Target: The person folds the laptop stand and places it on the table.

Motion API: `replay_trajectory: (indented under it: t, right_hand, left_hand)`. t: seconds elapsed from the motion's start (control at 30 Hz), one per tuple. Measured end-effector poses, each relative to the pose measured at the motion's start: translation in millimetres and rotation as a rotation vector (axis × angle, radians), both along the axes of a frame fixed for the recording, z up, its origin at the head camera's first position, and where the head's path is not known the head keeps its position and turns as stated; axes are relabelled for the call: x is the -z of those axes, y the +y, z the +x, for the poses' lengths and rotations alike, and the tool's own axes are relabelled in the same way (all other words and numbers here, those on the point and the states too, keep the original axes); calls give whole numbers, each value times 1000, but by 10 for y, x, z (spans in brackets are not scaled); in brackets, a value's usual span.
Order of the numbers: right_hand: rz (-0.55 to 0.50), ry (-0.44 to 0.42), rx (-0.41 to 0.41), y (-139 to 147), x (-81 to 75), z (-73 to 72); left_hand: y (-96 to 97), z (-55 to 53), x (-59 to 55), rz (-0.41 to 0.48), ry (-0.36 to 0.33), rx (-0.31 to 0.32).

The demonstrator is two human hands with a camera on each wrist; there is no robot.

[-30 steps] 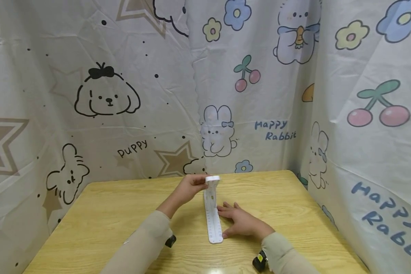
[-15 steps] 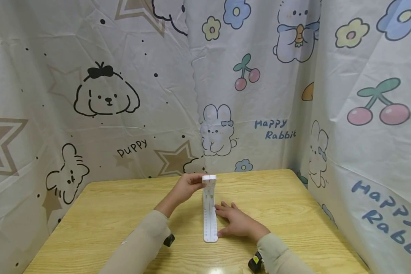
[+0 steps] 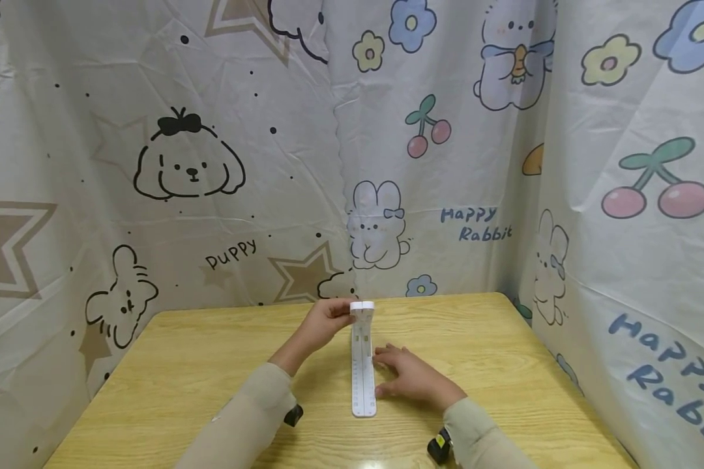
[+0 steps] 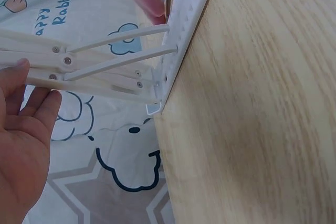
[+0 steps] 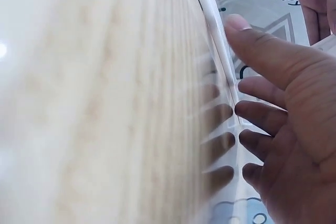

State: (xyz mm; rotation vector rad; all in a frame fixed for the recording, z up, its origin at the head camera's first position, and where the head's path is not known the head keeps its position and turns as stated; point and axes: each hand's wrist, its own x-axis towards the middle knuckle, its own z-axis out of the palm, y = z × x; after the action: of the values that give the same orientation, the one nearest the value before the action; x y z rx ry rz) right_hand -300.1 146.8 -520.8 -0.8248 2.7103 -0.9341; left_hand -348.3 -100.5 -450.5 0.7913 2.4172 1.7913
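A white plastic folding stand (image 3: 363, 384) stands on the wooden table, its long notched base pointing toward me. Its upright part rises at the far end, and two thin struts (image 4: 123, 59) link it to the base in the left wrist view. My left hand (image 3: 326, 320) pinches the upright near its top, thumb on one side and fingers on the other. Beside the base's right edge is my right hand (image 3: 413, 376), low over the table with fingers spread and fairly straight. In the right wrist view, its fingertips (image 5: 247, 109) point at the base's edge.
The light wooden table (image 3: 223, 365) reaches back to a printed cloth curtain (image 3: 258, 163), which also hangs along both sides. Black wrist devices (image 3: 440, 446) sit at both cuffs.
The stand's base has turned from a slight slant to point straight toward me. My right hand's thumb has eased back along the base's edge; the left hand keeps its hold.
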Motion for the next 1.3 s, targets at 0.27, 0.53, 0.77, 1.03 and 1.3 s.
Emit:
replay_trajectory:
  t: [0.27,0.53,0.77,1.03,1.3]
  right_hand:
    - [-96,22,111,3,-9,-120]
    - [-191,55,173,0,11,-240]
    - [-230,49,207,-39,28,-343]
    - [-234,39,212,-115,45,-451]
    - [-235,29,182,-159,66,-553]
  left_hand:
    - [3,14,79,-20,63,-74]
    - [-23,124,204,-25,69,-227]
    - [-28,178,347,-129,-42,-277]
    - [18,116,494,-279,-64,-175]
    - [8,14,583,-355,-2,-163]
